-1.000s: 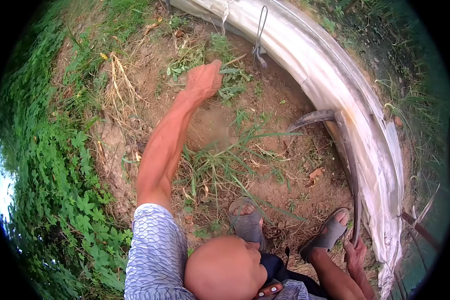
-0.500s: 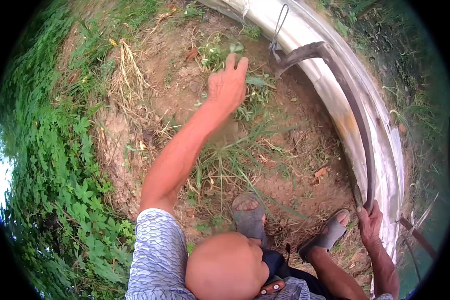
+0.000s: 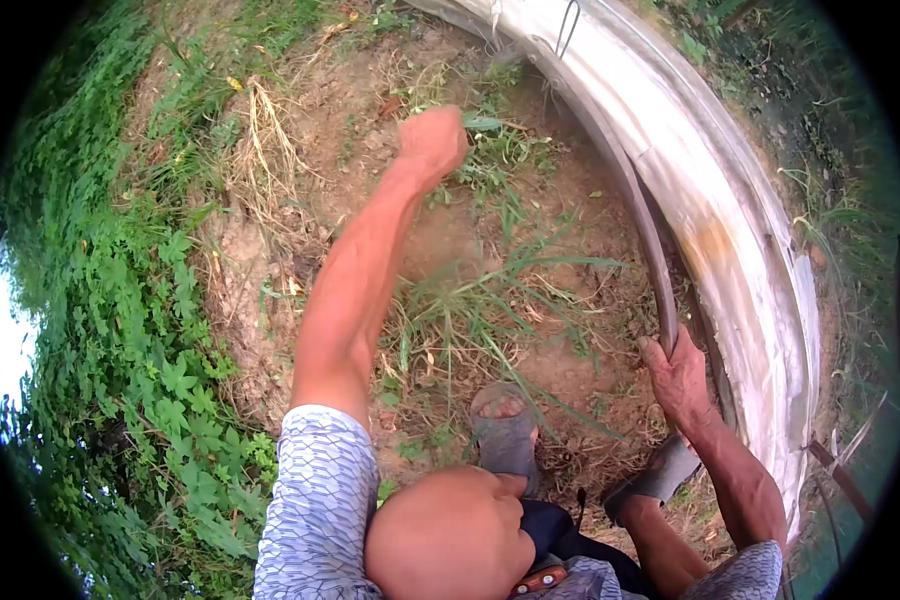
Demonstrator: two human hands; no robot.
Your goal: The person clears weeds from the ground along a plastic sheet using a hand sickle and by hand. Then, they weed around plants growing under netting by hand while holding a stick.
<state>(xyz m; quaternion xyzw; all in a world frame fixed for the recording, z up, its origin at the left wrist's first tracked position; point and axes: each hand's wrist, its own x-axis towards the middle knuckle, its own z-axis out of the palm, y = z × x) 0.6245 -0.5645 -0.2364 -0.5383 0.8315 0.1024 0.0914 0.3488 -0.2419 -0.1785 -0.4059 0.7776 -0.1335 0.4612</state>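
My left hand [image 3: 434, 138] is closed in a fist low over the soil, with green weeds [image 3: 510, 150] right beside its knuckles. What lies inside its fingers is hidden. At the right, my right hand [image 3: 680, 382] wraps round the end of a long dark tool handle [image 3: 642, 215], which runs up along the inner edge of the pale plastic sheeting [image 3: 715, 200]. The tool's head is blurred and hard to make out near the top. A larger tuft of grass [image 3: 460, 300] grows between my arms.
Two sandalled feet, one sandal [image 3: 508, 440] below the grass tuft, stand on the soil. Dense leafy plants [image 3: 160, 370] cover the left side. Dry straw [image 3: 265, 140] lies at upper left. A wire loop [image 3: 568, 28] rests on the sheeting, and a brown stick [image 3: 840, 478] is at lower right.
My left hand was open with fingers spread half a second ago and has closed beside the weeds. My right hand has moved left and up with the tool, whose head has left the sheeting's middle.
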